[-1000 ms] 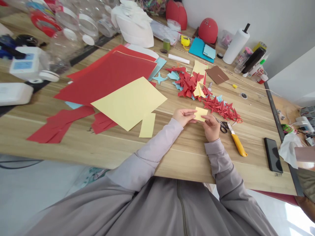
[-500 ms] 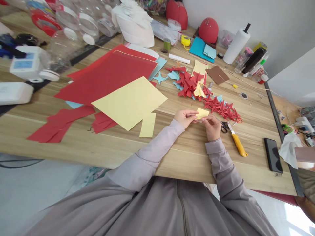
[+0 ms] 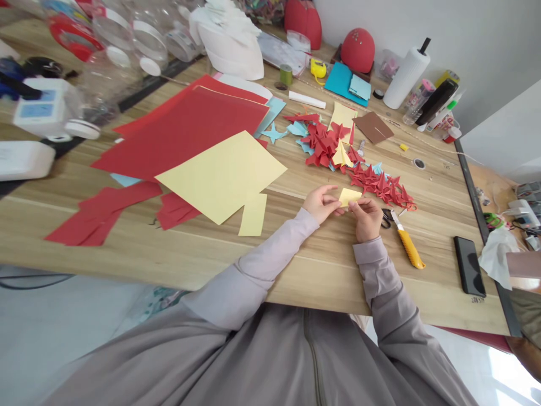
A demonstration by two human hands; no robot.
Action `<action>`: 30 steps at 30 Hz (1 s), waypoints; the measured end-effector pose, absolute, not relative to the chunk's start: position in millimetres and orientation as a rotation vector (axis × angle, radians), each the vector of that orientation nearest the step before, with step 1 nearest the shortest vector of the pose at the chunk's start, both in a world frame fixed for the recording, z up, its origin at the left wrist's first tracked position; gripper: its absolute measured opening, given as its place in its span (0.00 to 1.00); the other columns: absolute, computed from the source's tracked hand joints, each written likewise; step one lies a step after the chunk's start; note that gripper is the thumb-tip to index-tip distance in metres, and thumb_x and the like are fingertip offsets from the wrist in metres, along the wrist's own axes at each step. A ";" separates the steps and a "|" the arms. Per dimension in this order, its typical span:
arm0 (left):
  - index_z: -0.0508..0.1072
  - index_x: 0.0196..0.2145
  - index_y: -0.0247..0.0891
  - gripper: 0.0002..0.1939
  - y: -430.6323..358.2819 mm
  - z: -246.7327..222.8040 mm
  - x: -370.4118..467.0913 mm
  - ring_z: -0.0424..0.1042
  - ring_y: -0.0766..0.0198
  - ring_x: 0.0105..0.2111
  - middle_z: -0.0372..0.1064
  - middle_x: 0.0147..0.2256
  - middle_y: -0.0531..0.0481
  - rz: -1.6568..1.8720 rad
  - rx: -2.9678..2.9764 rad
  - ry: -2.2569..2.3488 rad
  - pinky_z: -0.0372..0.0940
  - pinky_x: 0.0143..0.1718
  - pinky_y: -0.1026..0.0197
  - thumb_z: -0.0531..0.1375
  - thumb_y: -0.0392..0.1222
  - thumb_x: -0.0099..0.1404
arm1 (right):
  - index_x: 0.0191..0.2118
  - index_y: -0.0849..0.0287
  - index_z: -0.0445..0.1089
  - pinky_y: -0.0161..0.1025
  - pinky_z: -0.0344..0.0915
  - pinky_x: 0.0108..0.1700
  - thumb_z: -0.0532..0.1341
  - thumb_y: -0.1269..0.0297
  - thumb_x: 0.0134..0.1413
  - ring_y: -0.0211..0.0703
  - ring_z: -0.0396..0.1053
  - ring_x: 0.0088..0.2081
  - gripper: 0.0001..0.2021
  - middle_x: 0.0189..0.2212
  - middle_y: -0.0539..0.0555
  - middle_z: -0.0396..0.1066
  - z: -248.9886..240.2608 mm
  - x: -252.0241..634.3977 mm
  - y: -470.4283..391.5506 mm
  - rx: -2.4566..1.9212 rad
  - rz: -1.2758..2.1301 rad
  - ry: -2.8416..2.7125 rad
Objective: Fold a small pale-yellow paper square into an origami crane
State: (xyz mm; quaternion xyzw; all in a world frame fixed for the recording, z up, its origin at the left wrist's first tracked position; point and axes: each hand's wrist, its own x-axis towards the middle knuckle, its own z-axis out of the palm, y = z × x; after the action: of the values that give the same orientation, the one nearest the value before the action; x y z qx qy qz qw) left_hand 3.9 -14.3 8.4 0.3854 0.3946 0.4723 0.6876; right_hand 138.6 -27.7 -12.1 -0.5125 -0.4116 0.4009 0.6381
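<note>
Table (image 3: 321,282): wooden, spanned most of the view. Red sheets (image 3: 177,129) lay stacked on its left side, the largest paper present. A yellow sheet (image 3: 224,175) lay partly over their near right portion, turned cornerwise. Red strips (image 3: 97,214) lay overlapping at the near left, running toward the red sheets.

Red folded pieces (image 3: 323,144) formed a heap right of the sheets, on the far side of the hands. A row of pointed red pieces (image 3: 382,187) extended from the heap toward the near right.

Left hand (image 3: 322,205): fingers clamped on the left part of the small yellow paper. Right hand (image 3: 367,219): thumb and fingers pinched its near right part. The hands were close, with the paper bridging them above the table, on the near side of the heap.

Phone (image 3: 469,266): black, at the near right. Brown paper (image 3: 373,127): flat, right of the heap. Knife (image 3: 409,245): yellow handle toward the near side, right of the right hand. Yellow strip (image 3: 252,215): near corner of the yellow sheet, left of the left hand. Scissors (image 3: 386,219): dark handles, between right hand and knife.

Small yellow paper (image 3: 350,197): tilted, apparently folded, though the fingers hid part of it.
</note>
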 end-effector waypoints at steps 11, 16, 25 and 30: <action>0.68 0.26 0.29 0.06 -13.3 8.2 5.2 0.71 0.66 0.17 0.70 0.17 0.51 0.977 0.847 0.952 0.67 0.20 0.66 0.63 0.27 0.49 | 0.26 0.58 0.63 0.36 0.67 0.28 0.67 0.60 0.38 0.34 0.67 0.21 0.13 0.21 0.45 0.68 -10.9 136.8 -27.9 -1.128 0.974 -0.989; 0.69 0.27 0.29 0.05 -15.3 9.3 6.0 0.71 0.67 0.18 0.72 0.20 0.50 0.956 0.860 0.922 0.68 0.22 0.66 0.63 0.28 0.50 | 0.25 0.59 0.64 0.36 0.67 0.27 0.68 0.60 0.36 0.34 0.67 0.20 0.13 0.20 0.45 0.68 -10.4 136.6 -27.7 -1.176 0.905 -0.945; 0.70 0.29 0.29 0.07 -16.3 6.3 6.7 0.73 0.65 0.20 0.73 0.21 0.48 0.926 0.837 0.889 0.70 0.25 0.64 0.63 0.27 0.49 | 0.25 0.59 0.65 0.37 0.68 0.26 0.68 0.58 0.35 0.36 0.68 0.20 0.14 0.20 0.46 0.70 -13.3 136.4 -27.3 -1.254 0.829 -0.905; 0.69 0.28 0.29 0.09 -17.8 8.4 6.2 0.73 0.64 0.20 0.73 0.21 0.48 0.898 0.828 0.866 0.70 0.24 0.63 0.65 0.30 0.48 | 0.26 0.59 0.65 0.37 0.67 0.26 0.68 0.58 0.34 0.36 0.67 0.20 0.15 0.19 0.46 0.70 -13.5 137.0 -27.7 -1.276 0.835 -0.897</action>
State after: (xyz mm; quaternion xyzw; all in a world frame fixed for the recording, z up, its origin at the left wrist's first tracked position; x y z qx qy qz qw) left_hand 6.2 -17.8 8.4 0.3764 0.3937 0.4081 0.7326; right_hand 137.0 -27.7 -13.5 -0.5580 -0.3921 0.3650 0.6337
